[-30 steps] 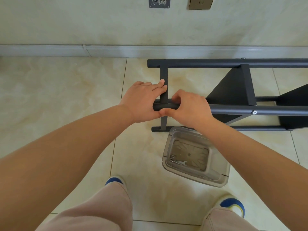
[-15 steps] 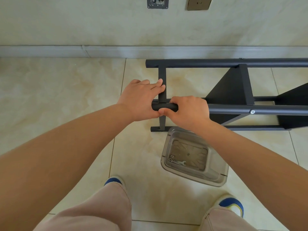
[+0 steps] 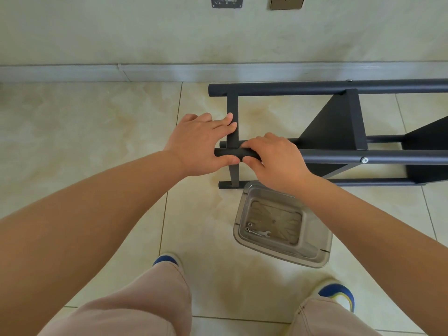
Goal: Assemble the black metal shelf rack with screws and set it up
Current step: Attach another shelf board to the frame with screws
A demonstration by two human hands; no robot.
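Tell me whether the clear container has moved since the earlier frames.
No. The clear container sits unmoved on the same floor tile, right of its grout line.

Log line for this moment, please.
stage: rack on its side on floor | left hand: grips near tube end | right hand: grips same tube | wrench: in tray

Tiled floor [image 3: 84, 132], black rack [image 3: 339, 88], clear container [image 3: 317, 260] beside it
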